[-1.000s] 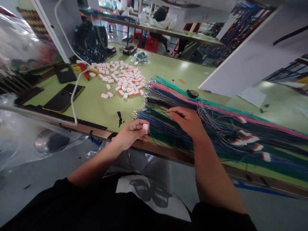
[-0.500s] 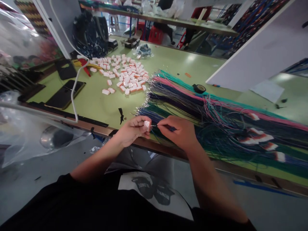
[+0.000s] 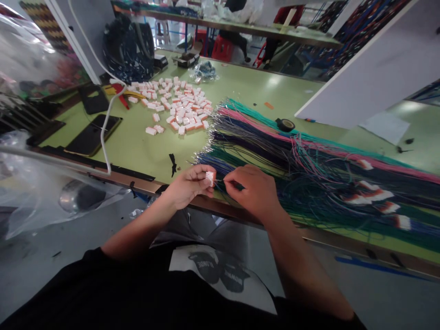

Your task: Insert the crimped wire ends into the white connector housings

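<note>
A white and orange connector (image 3: 210, 178) is pinched in my left hand (image 3: 190, 187) at the table's front edge. Just to its right, my right hand (image 3: 252, 189) is closed in a pinch on a thin wire (image 3: 220, 180), whose tip points at the connector's orange side. Whether the tip touches the connector is too small to tell. Beyond my hands lies a wide bundle of teal, pink, grey, blue and green wires (image 3: 254, 130) with metal tips at the left end. A pile of loose white and orange connectors (image 3: 185, 110) lies behind and to the left.
A dark phone (image 3: 92, 135), red and yellow pliers (image 3: 121, 95) and a white cable (image 3: 109, 119) lie at the left. Black tape (image 3: 285, 124) rests by the wires. Wired connectors (image 3: 371, 196) sit at the right. A white panel (image 3: 360, 68) stands at the back right.
My right hand has shifted slightly left, bringing the wire closer to the connector. The wired connectors at the right have moved a little to the right. My left hand is nearly still.
</note>
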Tool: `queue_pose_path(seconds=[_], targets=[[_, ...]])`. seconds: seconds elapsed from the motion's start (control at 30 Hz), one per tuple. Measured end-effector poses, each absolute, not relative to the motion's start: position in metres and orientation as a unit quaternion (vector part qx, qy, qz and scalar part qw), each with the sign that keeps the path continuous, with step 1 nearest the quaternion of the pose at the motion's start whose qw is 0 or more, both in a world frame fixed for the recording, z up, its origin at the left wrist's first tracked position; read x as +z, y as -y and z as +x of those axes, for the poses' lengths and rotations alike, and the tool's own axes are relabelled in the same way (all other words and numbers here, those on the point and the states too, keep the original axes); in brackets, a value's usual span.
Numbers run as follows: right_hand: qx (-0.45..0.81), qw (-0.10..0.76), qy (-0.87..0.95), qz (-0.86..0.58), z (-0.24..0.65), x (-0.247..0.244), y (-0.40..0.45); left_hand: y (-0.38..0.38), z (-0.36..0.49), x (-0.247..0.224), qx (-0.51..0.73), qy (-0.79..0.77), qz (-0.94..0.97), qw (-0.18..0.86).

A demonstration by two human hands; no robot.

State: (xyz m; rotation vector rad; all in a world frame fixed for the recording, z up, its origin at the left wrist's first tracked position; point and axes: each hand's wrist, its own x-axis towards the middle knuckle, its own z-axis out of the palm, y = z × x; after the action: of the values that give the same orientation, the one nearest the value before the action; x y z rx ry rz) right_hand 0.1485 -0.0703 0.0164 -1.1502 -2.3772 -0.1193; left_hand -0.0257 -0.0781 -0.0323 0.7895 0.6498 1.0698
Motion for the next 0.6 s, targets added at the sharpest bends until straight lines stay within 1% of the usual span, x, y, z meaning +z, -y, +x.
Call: queue_pose_path(seconds=[0.13, 0.33, 0.5, 0.6], targets=[[-0.081, 0.248, 0.865, -0.429, 0.1462, 0.0149, 0.0727, 0.0785, -0.0252, -0.0328, 0.487, -0.296, 0.358, 0.739], [-0.113, 0.221, 0.865, -0.435, 0.1449, 0.0123, 0.0762, 0.0783, -0.0245, -0.0330, 0.491, -0.292, 0.350, 0.742], [-0.168, 0.218, 0.867, -0.416, 0.1445, 0.0089, 0.0764, 0.0776, -0.0248, -0.0320, 0.486, -0.300, 0.350, 0.742], [-0.178, 0.224, 0.872, -0.398, 0.1446, 0.0086, 0.0763, 0.0781, -0.0252, -0.0298, 0.485, -0.301, 0.349, 0.743]])
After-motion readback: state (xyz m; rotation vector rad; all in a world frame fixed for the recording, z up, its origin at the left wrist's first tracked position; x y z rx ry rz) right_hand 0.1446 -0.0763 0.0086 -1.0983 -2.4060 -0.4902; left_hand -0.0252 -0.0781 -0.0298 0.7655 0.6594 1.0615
